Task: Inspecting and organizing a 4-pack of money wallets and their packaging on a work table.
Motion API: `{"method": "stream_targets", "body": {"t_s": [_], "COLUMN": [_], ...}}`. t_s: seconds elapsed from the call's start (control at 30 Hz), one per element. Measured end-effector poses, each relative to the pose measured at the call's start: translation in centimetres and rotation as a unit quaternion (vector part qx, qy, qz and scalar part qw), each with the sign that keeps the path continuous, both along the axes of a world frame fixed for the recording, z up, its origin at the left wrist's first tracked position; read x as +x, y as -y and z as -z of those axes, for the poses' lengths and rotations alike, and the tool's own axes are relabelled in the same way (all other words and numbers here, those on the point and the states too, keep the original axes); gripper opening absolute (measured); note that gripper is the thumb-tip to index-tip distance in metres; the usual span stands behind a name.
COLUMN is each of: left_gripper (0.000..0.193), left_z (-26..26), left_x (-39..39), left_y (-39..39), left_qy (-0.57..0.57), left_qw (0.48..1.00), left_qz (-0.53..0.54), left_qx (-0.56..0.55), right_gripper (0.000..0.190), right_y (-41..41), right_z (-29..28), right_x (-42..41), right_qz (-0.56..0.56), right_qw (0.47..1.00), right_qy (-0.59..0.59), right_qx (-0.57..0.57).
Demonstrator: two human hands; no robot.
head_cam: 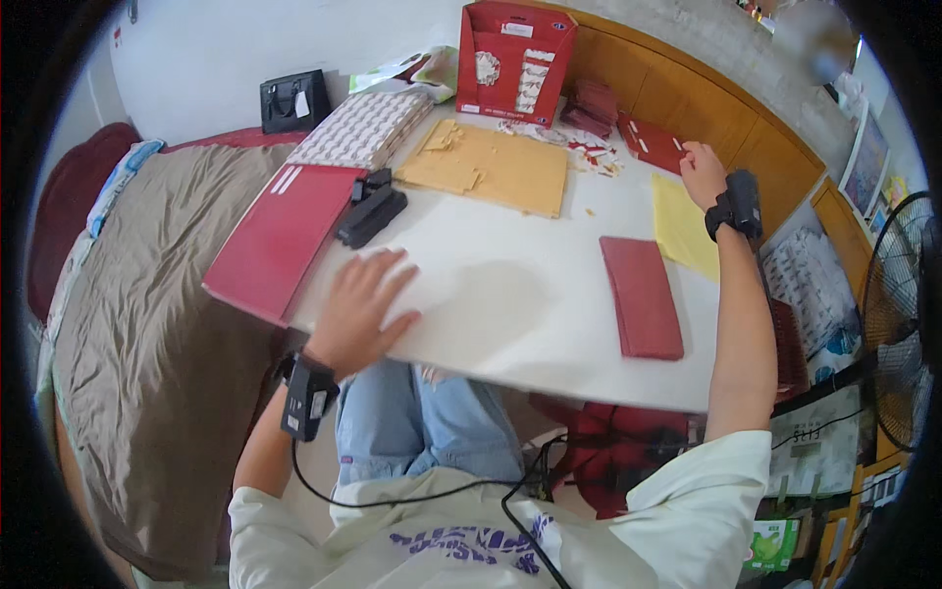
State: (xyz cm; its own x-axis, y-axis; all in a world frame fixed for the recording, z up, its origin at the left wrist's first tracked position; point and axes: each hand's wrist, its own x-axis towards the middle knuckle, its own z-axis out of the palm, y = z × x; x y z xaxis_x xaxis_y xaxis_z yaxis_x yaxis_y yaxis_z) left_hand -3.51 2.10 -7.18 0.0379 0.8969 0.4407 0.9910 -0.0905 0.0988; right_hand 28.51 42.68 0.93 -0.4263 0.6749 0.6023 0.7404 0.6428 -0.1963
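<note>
My left hand (pixel 362 309) lies palm down at the front edge of the white table (pixel 478 294), fingers spread and nothing in it. Just beyond its fingertips is a black clamp-like device (pixel 372 213), with a stack of flat red card sheets (pixel 294 235) to the left. Reaching far right, my right hand (pixel 703 173) has its fingers curled at the right end of a dark red card piece (pixel 651 143) with white strips. Whether they grip it is hidden. Below that hand lies a yellow sheet (pixel 681 224); nearer me is a folded red card stack (pixel 642 298).
A red printed display box (pixel 515 66) stands at the back beside small red stacks (pixel 591 107). Brown cardboard (pixel 493 166), paper scraps (pixel 589 151) and patterned sheets (pixel 360 129) lie in front. A fan (pixel 898 324) stands right; a cable (pixel 412 501) crosses my lap.
</note>
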Motion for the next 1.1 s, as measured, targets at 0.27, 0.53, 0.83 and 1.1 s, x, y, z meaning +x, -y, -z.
{"method": "stream_targets", "body": {"t_s": [0.27,0.53,0.83,1.1], "left_gripper": [0.048,0.046,0.047,0.046], "left_z": [0.5,-0.3,-0.3,0.0], "left_x": [1.5,1.0,1.1,0.8], "left_y": [-6.5,-7.2,-7.6,-7.2], "left_qy": [0.088,0.087,0.088,0.084], "left_qw": [0.974,0.978,0.978,0.979], "left_qz": [0.185,0.155,0.153,0.150], "left_qx": [-0.094,-0.109,-0.110,-0.109], "right_gripper": [0.044,0.055,0.055,0.028], "right_y": [-9.4,-15.4,-17.1,-14.0], "right_z": [3.6,7.5,8.5,8.0], "right_x": [-1.7,-3.5,-3.2,-4.4], "right_qz": [0.048,0.063,0.109,0.147], "right_qw": [0.977,0.976,0.976,0.954], "right_qy": [0.205,0.188,0.160,0.259], "right_qx": [-0.004,-0.089,-0.100,0.034]}}
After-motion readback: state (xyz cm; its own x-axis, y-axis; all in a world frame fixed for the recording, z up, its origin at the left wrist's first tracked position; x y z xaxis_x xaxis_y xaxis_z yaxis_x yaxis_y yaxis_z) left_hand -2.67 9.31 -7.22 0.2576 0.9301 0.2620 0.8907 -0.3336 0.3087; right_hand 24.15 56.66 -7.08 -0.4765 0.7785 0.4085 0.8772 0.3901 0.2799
